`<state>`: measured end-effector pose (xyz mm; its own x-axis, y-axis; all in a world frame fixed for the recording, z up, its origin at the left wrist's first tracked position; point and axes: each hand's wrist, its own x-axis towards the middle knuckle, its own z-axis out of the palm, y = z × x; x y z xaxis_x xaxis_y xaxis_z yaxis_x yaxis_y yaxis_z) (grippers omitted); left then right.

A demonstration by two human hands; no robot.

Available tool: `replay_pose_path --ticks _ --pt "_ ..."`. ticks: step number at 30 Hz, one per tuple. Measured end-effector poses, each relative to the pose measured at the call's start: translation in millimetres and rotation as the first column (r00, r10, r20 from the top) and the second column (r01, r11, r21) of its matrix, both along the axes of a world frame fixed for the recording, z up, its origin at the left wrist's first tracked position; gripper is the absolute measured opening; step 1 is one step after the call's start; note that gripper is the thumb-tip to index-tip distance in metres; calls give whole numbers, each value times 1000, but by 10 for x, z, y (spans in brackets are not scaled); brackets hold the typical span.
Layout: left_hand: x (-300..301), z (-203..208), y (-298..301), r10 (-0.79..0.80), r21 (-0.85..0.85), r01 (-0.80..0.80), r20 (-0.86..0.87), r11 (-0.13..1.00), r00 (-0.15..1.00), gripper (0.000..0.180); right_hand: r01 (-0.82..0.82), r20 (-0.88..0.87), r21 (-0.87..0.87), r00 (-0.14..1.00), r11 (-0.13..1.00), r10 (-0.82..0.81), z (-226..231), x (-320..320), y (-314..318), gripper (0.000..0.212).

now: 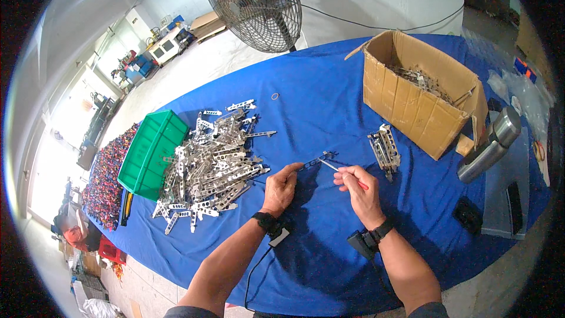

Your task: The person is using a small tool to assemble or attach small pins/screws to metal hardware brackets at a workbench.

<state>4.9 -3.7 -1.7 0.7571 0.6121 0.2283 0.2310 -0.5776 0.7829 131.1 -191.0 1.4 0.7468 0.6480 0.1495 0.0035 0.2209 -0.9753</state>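
My left hand [280, 189] pinches one end of a perforated metal strip [312, 163] above the blue cloth [318, 247]. My right hand [360, 193] is closed around a slim tool with a red handle and a pale shaft [329, 165]. The shaft's tip meets the strip near its far end; the exact contact is too small to make out. Left of my left hand spreads a large heap of similar silvery strips [215, 168]. Beyond my right hand lies a small, neat group of strips [385, 150]. Both wrists wear black straps with small devices.
A green plastic bin [147, 153] leans on the heap's left side. At the back right stands an open cardboard box [406, 106] holding metal pieces. A steel thermos [489, 147] and a black object [468, 215] sit at right. A large fan [253, 6] stands behind the table.
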Motion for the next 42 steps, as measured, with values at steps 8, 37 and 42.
replay_pose_path --ticks 8,37,42 --pt "-14 9 3 7 -5 -7 -18 1000 1000 25 -45 47 7 998 999 45 2 7 -23 22" --pt "-8 2 1 -7 1 7 5 1000 1000 26 -9 20 -7 1000 1000 9 11 -6 -6 23" --pt "-14 -8 6 -10 -13 10 -2 1000 1000 25 -28 12 -20 1000 999 28 17 -7 -16 24"
